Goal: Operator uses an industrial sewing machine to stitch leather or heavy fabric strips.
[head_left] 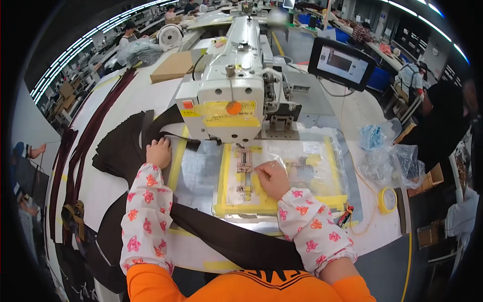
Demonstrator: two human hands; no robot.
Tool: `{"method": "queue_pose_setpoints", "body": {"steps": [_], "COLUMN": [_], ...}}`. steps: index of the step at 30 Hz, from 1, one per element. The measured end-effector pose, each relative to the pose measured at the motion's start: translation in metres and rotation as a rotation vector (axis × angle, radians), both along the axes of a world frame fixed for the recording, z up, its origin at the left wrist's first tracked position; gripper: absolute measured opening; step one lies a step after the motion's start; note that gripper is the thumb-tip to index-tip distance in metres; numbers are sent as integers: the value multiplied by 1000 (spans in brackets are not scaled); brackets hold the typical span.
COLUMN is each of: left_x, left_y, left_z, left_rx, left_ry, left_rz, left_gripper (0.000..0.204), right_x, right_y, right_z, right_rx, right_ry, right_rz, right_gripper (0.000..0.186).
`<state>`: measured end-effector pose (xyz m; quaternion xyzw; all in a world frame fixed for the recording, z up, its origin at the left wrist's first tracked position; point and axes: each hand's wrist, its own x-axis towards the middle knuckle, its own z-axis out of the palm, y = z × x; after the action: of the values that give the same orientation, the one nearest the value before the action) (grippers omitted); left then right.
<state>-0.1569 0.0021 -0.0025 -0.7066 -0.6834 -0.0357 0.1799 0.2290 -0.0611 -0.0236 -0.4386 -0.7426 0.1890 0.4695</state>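
My left hand [159, 152] lies at the edge of a fanned stack of dark brown fabric pieces [119, 143], its fingers bent and closed on the top piece. A dark fabric strip [170, 121] runs from beside that hand toward the sewing machine head [231, 100]. My right hand [272, 178] rests on a clear sewing template [297, 189] edged with yellow tape; its fingers are curled together, and I cannot make out anything in them. A long dark fabric panel [226, 229] lies across the table's near edge, passing below both forearms.
A tilted screen [342, 63] stands right of the machine. Clear plastic bags [385, 161], a yellow round tape measure [387, 200] and small snips [345, 215] lie on the right. Maroon strips [90, 136] hang along the left; a cardboard box [172, 66] sits behind. Other people work farther off.
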Motion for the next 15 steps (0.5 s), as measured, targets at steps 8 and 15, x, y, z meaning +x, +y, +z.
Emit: {"method": "queue_pose_setpoints", "body": {"steps": [8, 15], "left_x": [137, 170], "left_y": [-104, -135], "left_z": [45, 23], "left_rx": [-502, -855], "left_ry": [-732, -685], "left_rz": [-726, -960], "left_gripper": [26, 24], "right_x": [12, 16], "right_y": [-5, -5], "right_z": [-12, -11], "right_rx": [-64, -363], "right_ry": [-48, 107], "right_rz": [-32, 23], "right_gripper": [8, 15]}}
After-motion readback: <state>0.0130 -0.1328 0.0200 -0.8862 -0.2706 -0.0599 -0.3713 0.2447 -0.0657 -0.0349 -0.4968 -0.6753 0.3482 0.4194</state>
